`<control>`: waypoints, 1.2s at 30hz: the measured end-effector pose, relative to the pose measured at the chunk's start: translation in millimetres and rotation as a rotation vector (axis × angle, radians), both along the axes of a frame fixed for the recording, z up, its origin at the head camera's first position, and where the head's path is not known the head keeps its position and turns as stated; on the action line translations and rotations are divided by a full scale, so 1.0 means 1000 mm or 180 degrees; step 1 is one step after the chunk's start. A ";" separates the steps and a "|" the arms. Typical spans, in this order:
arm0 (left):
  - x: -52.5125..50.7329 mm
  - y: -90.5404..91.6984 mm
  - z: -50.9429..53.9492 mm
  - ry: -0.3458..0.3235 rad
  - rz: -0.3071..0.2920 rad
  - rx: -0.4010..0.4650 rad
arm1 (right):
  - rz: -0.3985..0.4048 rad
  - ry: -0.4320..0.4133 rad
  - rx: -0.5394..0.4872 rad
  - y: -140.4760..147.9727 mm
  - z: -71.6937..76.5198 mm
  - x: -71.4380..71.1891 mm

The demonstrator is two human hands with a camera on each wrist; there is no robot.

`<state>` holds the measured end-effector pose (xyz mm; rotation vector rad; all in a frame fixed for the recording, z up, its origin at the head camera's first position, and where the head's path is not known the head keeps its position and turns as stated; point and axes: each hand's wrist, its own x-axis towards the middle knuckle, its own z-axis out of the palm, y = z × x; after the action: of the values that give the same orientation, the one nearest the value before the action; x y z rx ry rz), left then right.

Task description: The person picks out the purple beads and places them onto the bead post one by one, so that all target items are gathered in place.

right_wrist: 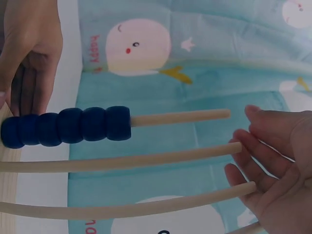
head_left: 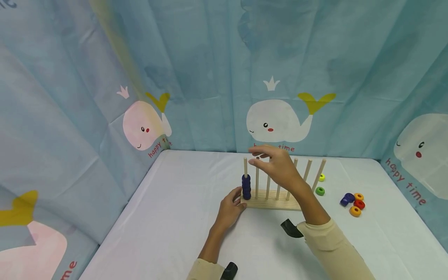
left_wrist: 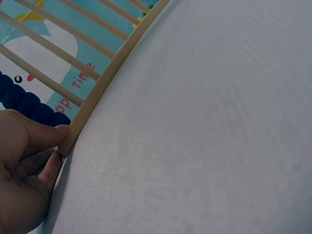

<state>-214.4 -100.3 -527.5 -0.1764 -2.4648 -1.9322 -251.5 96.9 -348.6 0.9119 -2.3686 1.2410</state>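
A pale wooden bead rack (head_left: 269, 204) stands on the white table, with a row of upright pegs. Several dark blue beads (head_left: 246, 187) are stacked on its leftmost peg; the top of that peg (right_wrist: 185, 117) sticks out bare above them. My left hand (head_left: 229, 210) holds the left end of the base, thumb on top, as the left wrist view shows. Up by the peg tops hovers my right hand (head_left: 278, 165), its fingers loosely bent and nothing between them. In the right wrist view, the fingers (right_wrist: 261, 153) are close to the ends of the neighbouring pegs.
Right of the rack lie loose blue beads (head_left: 347, 199), orange beads (head_left: 355, 211) and a red bead (head_left: 359, 204). A green bead (head_left: 320, 191) and a yellow bead (head_left: 321, 177) lie near its right end. A whale-printed blue curtain (head_left: 203, 77) hangs behind the table.
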 end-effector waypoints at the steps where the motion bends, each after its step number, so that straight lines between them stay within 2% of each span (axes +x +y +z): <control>1: -0.001 0.000 0.000 0.0006 0.0001 -0.0005 | -0.0006 0.0003 -0.0019 0.001 0.001 0.001; 9: -0.001 0.000 -0.001 0.0035 0.0018 -0.0064 | 0.0020 0.0090 -0.0245 0.015 0.005 0.006; 19: -0.002 0.000 -0.002 0.0034 0.0037 -0.0059 | -0.0128 0.0222 -0.0306 0.042 0.004 0.014; 30: -0.003 0.000 -0.004 0.0093 0.0022 -0.0039 | -0.0403 0.0212 -0.0535 0.077 -0.002 0.026; 36: -0.003 0.000 -0.004 0.0075 0.0025 -0.0048 | -0.0548 0.0317 -0.0590 0.096 -0.008 0.029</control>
<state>-217.4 -100.0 -531.8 -0.1880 -2.4622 -1.8978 -222.1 192.9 -356.5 0.6803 -2.1621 1.2892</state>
